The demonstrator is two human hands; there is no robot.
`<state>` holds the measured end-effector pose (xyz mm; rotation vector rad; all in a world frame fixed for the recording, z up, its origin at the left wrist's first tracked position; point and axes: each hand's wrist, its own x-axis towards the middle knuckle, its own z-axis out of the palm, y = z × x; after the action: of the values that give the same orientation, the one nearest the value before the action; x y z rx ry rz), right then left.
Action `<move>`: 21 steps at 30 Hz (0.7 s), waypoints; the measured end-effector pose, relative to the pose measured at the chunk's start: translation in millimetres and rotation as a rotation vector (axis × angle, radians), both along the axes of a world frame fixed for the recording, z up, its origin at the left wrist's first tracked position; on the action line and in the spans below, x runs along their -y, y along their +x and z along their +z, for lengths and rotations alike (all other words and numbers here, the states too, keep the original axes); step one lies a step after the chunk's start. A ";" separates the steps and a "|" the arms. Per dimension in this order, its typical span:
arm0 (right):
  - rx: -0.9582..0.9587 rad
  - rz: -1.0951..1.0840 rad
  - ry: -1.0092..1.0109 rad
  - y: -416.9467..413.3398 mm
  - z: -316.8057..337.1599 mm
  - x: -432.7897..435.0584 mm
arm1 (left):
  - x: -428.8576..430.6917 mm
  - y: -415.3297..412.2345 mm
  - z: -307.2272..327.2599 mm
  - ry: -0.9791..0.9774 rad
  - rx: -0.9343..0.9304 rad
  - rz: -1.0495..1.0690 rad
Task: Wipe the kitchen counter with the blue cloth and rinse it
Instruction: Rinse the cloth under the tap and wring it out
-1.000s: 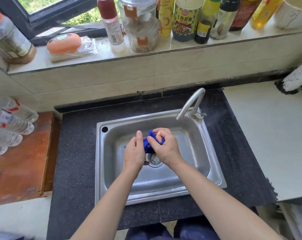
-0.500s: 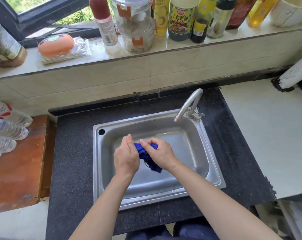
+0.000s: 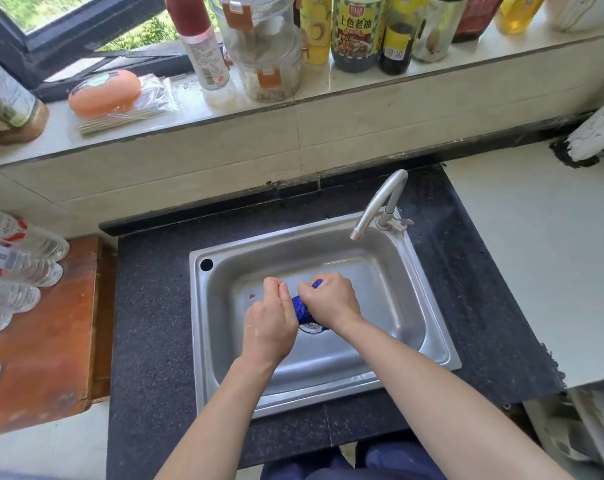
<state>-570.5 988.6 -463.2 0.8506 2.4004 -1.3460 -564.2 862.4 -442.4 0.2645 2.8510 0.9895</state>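
Wringing looks to be the step in the head view: the blue cloth (image 3: 302,308) is bunched into a tight roll between the left hand (image 3: 269,323) and right hand (image 3: 331,303), both with fingers curled closed round its ends. It is held low inside the sink (image 3: 203,341), just above the drain (image 3: 311,329), probably so squeezed water falls straight in. No stream shows at the faucet (image 3: 380,202).

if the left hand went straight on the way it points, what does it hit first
Probably the back wall of the sink, left of the faucet spout. The left hand, gripping the blue cloth with the right hand, aims away and slightly right, though depth is unclear.
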 end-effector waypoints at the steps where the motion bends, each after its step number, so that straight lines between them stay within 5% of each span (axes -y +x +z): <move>1: -0.014 0.032 0.017 1.4 -1.8 -3.6 | -0.5 1.2 0.2 -0.003 -0.003 -0.016; 4: -0.123 0.090 -0.064 5.0 -10.4 -15.4 | -1.1 0.3 1.8 0.031 -0.016 -0.019; 11: -0.083 0.026 -0.637 21.3 -8.0 -31.5 | -1.7 -7.6 12.2 0.233 0.064 0.024; 15: -0.077 -0.247 -1.065 37.0 -6.8 -24.9 | -5.1 -8.7 20.5 0.386 0.226 0.029; 21: -0.029 -0.470 -1.378 44.6 -16.5 -17.6 | 0.9 -4.4 26.2 0.447 0.439 -0.156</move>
<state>-525.9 1006.2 -479.7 0.8748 0.7487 -2.5497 -568.6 861.5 -416.2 0.2618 2.1669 1.4347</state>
